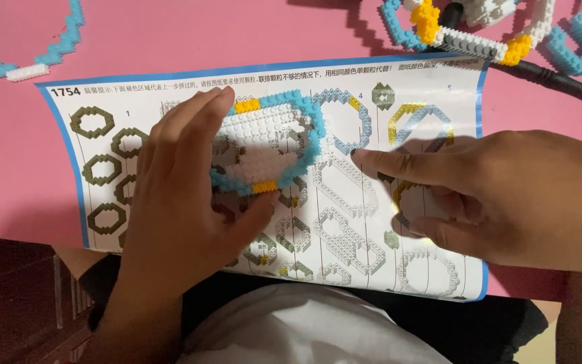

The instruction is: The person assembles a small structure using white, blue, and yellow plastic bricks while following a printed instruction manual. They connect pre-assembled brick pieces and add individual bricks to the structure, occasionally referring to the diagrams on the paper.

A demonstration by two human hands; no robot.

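Note:
My left hand [176, 202] grips an oval assembly of small building blocks [267, 145], white in the middle with a light blue rim and two yellow bits, holding it over a printed instruction sheet [439, 81]. Fingers lie along its upper left edge and the thumb presses its lower edge. My right hand [500, 199] rests on the right part of the sheet, its index finger stretched out and pointing at a diagram just right of the assembly, holding nothing.
The sheet lies on a pink table [8, 175]. A light blue and white block ring [21, 57] sits at the top left. More blue, white and yellow block pieces [493, 34] and a black tool [560, 79] lie at the top right.

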